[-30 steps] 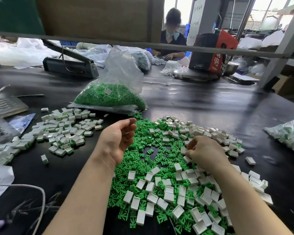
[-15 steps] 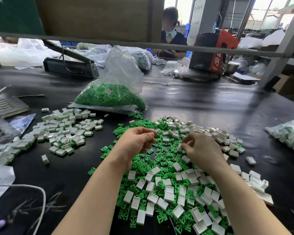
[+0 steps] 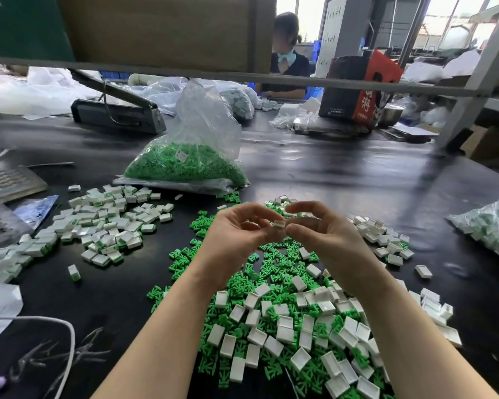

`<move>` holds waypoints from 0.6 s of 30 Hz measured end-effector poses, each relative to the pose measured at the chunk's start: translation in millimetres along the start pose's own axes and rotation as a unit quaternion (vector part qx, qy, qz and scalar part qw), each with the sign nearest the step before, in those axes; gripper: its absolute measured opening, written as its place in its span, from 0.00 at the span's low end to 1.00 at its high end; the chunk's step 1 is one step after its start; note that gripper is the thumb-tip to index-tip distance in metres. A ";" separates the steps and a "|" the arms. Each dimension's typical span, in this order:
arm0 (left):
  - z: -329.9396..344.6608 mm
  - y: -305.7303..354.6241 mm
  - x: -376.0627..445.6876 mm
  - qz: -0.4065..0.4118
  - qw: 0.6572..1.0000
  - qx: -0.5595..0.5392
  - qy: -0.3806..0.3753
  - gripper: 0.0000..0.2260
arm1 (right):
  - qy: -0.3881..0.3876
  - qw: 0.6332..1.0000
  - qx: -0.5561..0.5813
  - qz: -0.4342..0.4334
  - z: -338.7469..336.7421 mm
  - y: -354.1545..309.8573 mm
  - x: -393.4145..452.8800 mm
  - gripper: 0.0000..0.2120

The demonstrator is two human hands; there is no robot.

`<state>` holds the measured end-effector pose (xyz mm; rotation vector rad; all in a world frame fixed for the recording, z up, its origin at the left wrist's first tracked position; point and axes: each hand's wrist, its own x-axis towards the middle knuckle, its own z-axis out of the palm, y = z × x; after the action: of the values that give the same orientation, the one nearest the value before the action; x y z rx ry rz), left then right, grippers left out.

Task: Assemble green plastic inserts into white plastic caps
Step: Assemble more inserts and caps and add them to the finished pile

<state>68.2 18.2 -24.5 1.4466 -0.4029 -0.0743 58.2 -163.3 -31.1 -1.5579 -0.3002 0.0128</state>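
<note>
Left hand (image 3: 236,237) and right hand (image 3: 326,234) raised side by side above table (image 3: 357,180), cap (image 3: 279,224) between their fingertips. Loose pile of inserts and caps (image 3: 285,321) below and before hands. Assembled pieces heap (image 3: 98,226) left of left hand. Bag of inserts (image 3: 185,165) behind hands. Second bag (image 3: 490,226) far right of right hand.

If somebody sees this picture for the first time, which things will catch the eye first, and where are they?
First, the two hands raised at the centre: the left hand and the right hand pinch one small white cap between them. Under them, a big mixed heap of green inserts and white caps covers the black table. Behind, a clear bag of green inserts stands out.
</note>
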 end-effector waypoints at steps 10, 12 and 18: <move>-4.3 -2.9 -0.1 -0.007 0.998 -0.034 0.051 0.07 | -0.091 0.812 -0.576 0.033 12.3 19.3 4.4 0.11; -4.6 -3.0 0.3 -0.012 0.997 -0.039 0.065 0.07 | -0.085 0.814 -0.574 0.028 12.3 18.6 4.8 0.07; -6.3 -2.8 1.0 -0.021 0.995 -0.041 0.084 0.06 | -0.052 0.813 -0.579 -0.016 17.7 22.9 2.7 0.07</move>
<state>71.7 23.5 -27.5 1.3680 -0.2283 -0.0031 61.5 -145.0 -53.4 -2.7820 -0.4596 -0.1387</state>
